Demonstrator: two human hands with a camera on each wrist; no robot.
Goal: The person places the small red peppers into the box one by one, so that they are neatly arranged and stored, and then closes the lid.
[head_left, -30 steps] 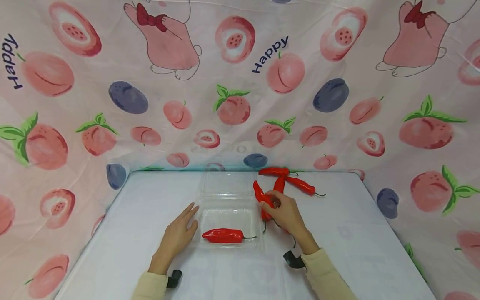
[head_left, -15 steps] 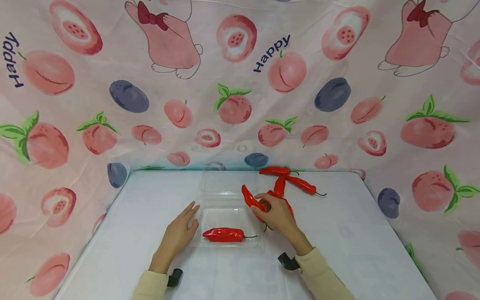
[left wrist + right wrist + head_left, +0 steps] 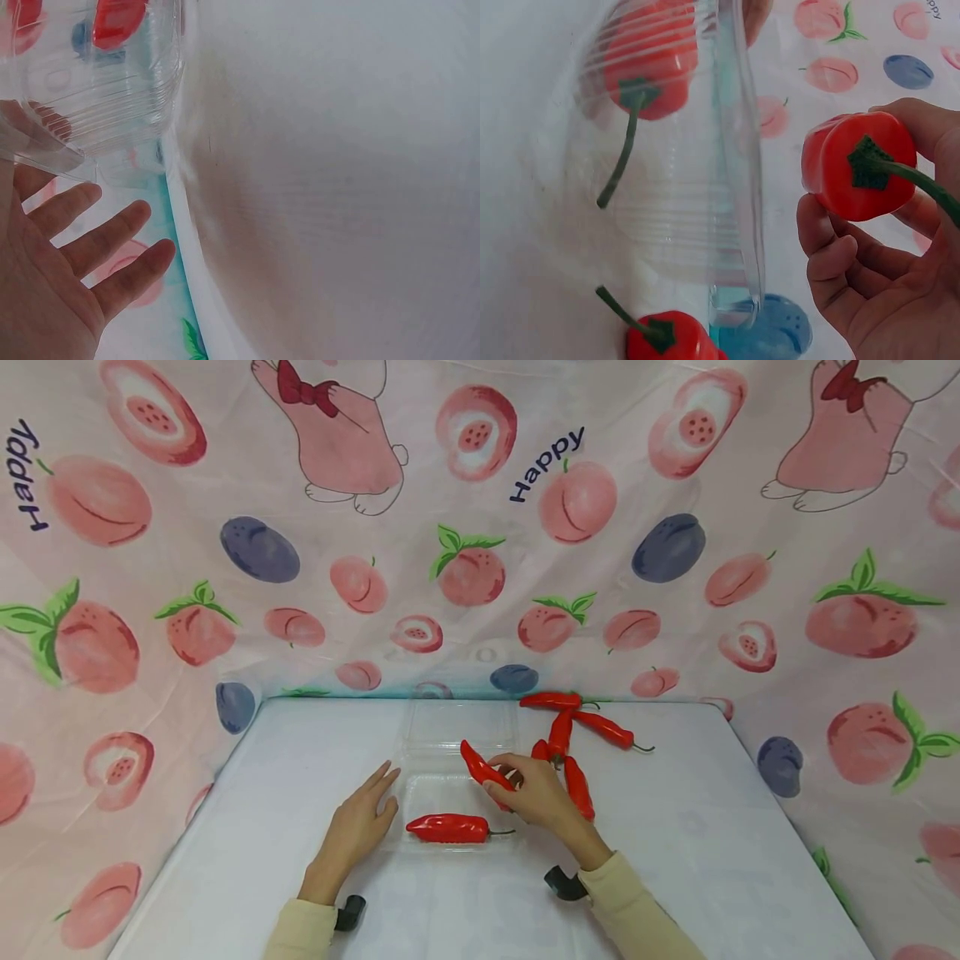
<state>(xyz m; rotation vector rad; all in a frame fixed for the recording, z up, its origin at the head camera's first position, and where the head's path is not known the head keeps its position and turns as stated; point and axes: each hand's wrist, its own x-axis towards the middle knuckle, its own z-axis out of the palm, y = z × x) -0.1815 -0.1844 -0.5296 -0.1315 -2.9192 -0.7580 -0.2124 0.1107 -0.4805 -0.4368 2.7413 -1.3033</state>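
My right hand (image 3: pixel 534 792) pinches a red pepper (image 3: pixel 482 768) between thumb and fingers, over the right side of a clear plastic clamshell box (image 3: pixel 438 793). In the right wrist view the held pepper (image 3: pixel 859 166) shows its green cap and stem toward the camera. Another red pepper (image 3: pixel 447 828) lies crosswise in the front of the box, its stem to the right. My left hand (image 3: pixel 356 828) lies at the box's left side, fingers extended; in the left wrist view its fingers (image 3: pixel 106 238) are spread beside the clear wall.
Several red peppers lie right of the box, among them one near the right forearm (image 3: pixel 577 788) and one at the back edge (image 3: pixel 551 700). The box's lid (image 3: pixel 459 724) lies folded back behind it. A peach-print cloth (image 3: pixel 480 527) hangs behind the white table (image 3: pixel 697 827).
My right hand has carried the held pepper leftward, from the loose peppers to over the box. The left hand has stayed in place.
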